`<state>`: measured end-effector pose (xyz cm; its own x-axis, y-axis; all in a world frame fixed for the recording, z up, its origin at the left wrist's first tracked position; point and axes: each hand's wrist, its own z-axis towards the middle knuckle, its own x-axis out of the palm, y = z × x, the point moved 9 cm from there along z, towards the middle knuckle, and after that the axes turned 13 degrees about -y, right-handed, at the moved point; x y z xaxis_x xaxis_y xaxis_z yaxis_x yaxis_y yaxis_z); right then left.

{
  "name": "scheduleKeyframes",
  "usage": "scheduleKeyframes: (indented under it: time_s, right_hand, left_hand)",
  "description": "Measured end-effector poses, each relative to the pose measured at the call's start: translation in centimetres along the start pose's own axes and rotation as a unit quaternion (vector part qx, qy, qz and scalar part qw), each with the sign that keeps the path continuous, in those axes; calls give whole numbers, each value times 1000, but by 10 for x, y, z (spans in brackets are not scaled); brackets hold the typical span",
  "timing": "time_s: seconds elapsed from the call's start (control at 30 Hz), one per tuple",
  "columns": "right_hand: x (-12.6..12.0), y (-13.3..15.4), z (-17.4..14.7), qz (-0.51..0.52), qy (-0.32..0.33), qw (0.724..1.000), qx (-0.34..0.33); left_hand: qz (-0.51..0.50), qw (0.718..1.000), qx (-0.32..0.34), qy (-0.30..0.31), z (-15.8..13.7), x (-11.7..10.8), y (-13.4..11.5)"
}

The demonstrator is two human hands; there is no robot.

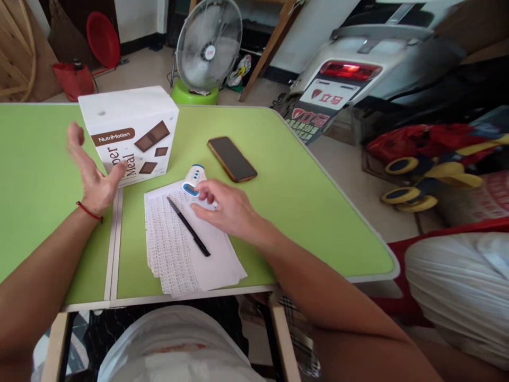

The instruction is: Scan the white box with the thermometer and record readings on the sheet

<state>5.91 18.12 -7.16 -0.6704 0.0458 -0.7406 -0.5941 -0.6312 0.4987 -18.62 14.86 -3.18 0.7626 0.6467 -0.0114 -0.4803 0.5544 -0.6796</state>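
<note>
My left hand (95, 178) is raised in front of a white NutriMotion box (137, 135), with thumb and fingers spread. The thumb overlaps the printed front; whether it touches the cardboard is unclear. Close to the fingertips of my right hand (228, 207) is a small white handheld device (196, 174) with blue buttons and a blue-rimmed screen, resembling a thermometer. The index finger reaches its lower edge, while the thumb stays apart below. Beneath that hand are stacked sheets of paper (214, 260) covered partly in handwriting. A black pen (189, 227) lies diagonally across them.
A dark phone (233, 158) in a brownish case rests right of the device on the green folding table (310, 212). Beyond the table stand a fan (209, 45) on a green stool and a white scooter (350, 69). A red basin (103, 40) is at the back left.
</note>
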Motion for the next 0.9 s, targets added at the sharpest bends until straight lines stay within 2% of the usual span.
scheduleKeyframes:
  time_s: [0.07, 0.13, 0.23, 0.3, 0.37, 0.43, 0.5, 0.53, 0.67, 0.8, 0.9]
  right_hand:
    - [15, 9, -11, 22, 77, 997, 4]
    - [27, 15, -18, 29, 127, 992, -2]
    - [34, 16, -19, 48, 131, 990, -3]
    - [32, 11, -15, 63, 106, 992, 4]
    - [27, 8, -10, 94, 66, 993, 7]
    - [21, 5, -6, 140, 22, 990, 5]
    - [17, 2, -4, 183, -10, 983, 0]
    - [16, 0, -3, 199, -23, 980, -3]
    - [12, -4, -4, 245, -69, 967, -8]
    - [-4, -4, -10, 297, -154, 942, 5]
    - [-4, 2, -15, 357, -149, 922, 23]
  left_hand:
    - [99, 984, 138, -56, -2, -7, -32]
    - [151, 958, 231, -76, -7, -4, -58]
    - [157, 932, 321, -66, -20, 6, -85]
    - [139, 930, 338, -28, -29, 15, -93]
    - [130, 937, 319, 61, -38, 31, -89]
    - [140, 936, 258, 193, -49, 52, -72]
    - [168, 920, 179, 304, -61, 67, -48]
    - [189, 910, 144, 340, -66, 70, -36]
    - [274, 872, 57, 401, -72, 72, -9]
    - [323, 833, -4, 449, -77, 71, -2]
    - [332, 814, -18, 476, -81, 73, -1]
